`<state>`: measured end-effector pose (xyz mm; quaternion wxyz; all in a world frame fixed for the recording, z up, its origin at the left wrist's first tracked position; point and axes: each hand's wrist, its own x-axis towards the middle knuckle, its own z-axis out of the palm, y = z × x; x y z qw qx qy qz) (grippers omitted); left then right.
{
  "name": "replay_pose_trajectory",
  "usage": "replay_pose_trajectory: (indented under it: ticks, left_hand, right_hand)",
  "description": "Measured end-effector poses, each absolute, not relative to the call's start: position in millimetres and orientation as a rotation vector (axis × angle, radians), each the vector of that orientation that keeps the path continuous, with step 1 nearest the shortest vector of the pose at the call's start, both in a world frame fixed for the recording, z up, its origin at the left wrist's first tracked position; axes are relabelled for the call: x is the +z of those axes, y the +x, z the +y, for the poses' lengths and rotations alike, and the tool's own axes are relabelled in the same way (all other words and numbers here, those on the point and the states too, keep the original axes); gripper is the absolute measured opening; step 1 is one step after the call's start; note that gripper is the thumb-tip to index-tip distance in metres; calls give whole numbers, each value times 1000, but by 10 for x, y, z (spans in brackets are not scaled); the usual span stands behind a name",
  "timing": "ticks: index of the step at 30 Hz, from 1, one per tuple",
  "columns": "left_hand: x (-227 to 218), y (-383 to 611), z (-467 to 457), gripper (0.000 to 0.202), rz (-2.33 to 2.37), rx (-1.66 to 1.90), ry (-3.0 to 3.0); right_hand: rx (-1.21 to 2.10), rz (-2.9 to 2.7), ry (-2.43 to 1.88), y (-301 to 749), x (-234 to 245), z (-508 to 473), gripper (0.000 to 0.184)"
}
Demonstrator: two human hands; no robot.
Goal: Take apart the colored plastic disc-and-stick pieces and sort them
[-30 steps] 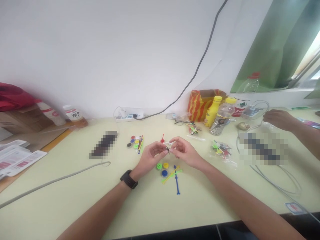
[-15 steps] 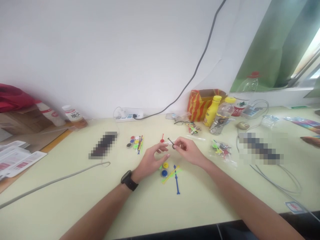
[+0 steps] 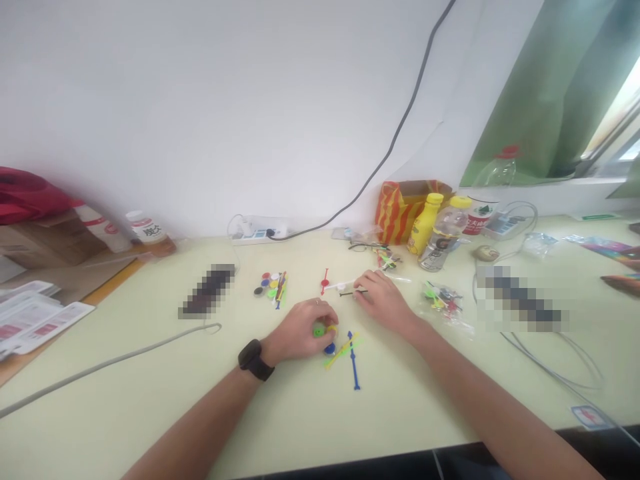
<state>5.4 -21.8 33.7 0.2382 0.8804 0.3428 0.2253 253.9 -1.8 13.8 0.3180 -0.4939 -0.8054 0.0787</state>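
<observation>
My left hand bends over a small group of plastic discs, thumb and fingertips curled about the yellow disc. The green disc shows beneath its palm side, and the blue disc is just below the thumb. With its fingertips, my right hand holds one end of a black arrow-shaped spinner pointer low at the table. Beside that lie a white pointer and a red pointer. Nearer me are a blue pointer and a yellow pointer crossing a green one.
More discs and bundled pointers lie left of centre. A bagged set sits to the right. Bottles, a striped bag and a power strip stand along the wall. Blurred-out dark objects flank both sides.
My right hand has lowered the black pointer to the table beside the white one and moved slightly right. My left hand has come down and back to the discs.
</observation>
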Motion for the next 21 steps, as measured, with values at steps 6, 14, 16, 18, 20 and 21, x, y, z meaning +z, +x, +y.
replay_pose_trajectory:
  ticks: [6, 14, 16, 18, 20, 21]
  left_hand:
    - [315, 51, -208, 9, 930, 625, 2357]
    - [257, 75, -159, 11, 970, 764, 2225]
    - [249, 85, -144, 14, 956, 816, 2151]
    - [239, 94, -126, 20, 944, 854, 2074]
    - [226, 98, -106, 22, 937, 891, 2003]
    - [219, 100, -96, 23, 935, 912, 1968]
  right_hand:
    - [851, -2324, -927, 2474, 297, -186, 11]
    - [1061, -2425, -737, 2399, 280, -231, 8]
    - [1070, -2424, -731, 2393, 277, -233, 8]
    - [1064, -2414, -727, 2389, 288, -240, 8]
    - [1039, -2403, -743, 2388, 305, -252, 8]
    - [1024, -2402, -758, 2388, 312, -258, 8]
